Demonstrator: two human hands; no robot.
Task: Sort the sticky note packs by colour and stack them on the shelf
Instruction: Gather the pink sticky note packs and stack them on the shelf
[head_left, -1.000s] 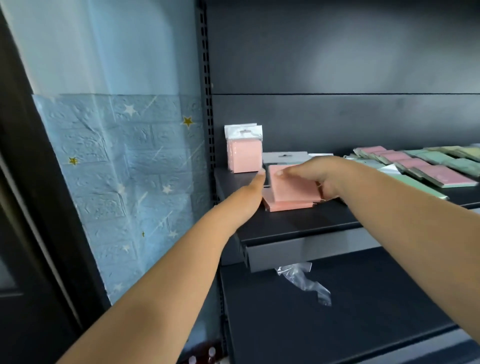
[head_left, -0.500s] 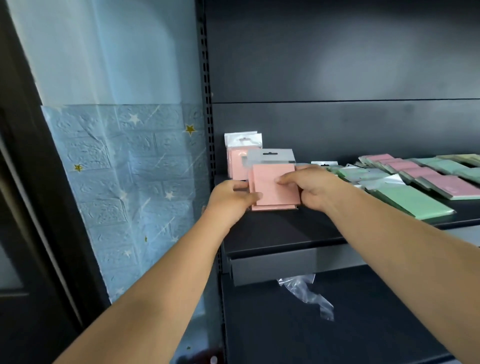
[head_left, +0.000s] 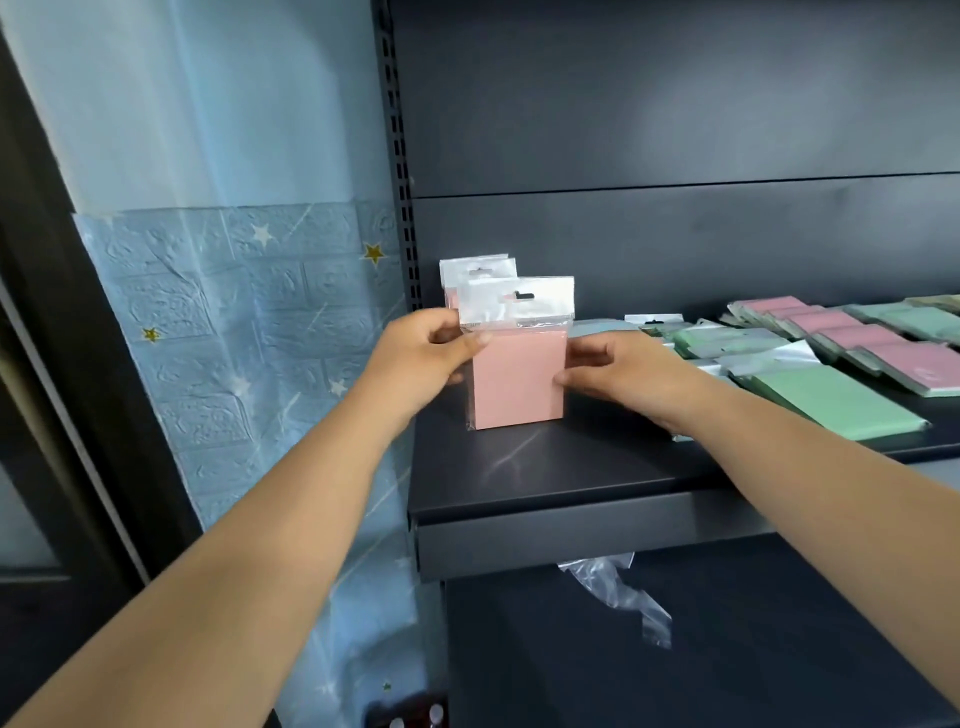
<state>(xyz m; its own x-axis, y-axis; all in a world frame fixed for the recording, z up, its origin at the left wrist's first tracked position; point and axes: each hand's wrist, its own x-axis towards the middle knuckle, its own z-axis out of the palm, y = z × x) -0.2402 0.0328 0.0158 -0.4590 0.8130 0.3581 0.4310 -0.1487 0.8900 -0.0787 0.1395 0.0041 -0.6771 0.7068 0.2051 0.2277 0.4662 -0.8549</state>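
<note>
A pink sticky note pack (head_left: 517, 382) in clear wrap with a white hang tab stands upright on the dark shelf (head_left: 561, 467), near its left end. My left hand (head_left: 426, 353) grips the pack's left edge, thumb on its front. My right hand (head_left: 618, 371) holds its right edge with curled fingers. Behind it, more upright pink packs (head_left: 475, 270) lean at the shelf's back left corner, mostly hidden. Loose green packs (head_left: 831, 397) and pink packs (head_left: 852, 332) lie flat on the right part of the shelf.
The shelf unit's slotted upright (head_left: 400, 156) and a blue star-patterned wall panel (head_left: 249, 332) are on the left. A crumpled clear plastic wrapper (head_left: 623, 592) hangs under the shelf lip over the lower shelf (head_left: 727, 649).
The pink packs that lay flat under my hands have been lifted and turned upright. Both hands now hold them standing on the shelf in front of the earlier upright packs.
</note>
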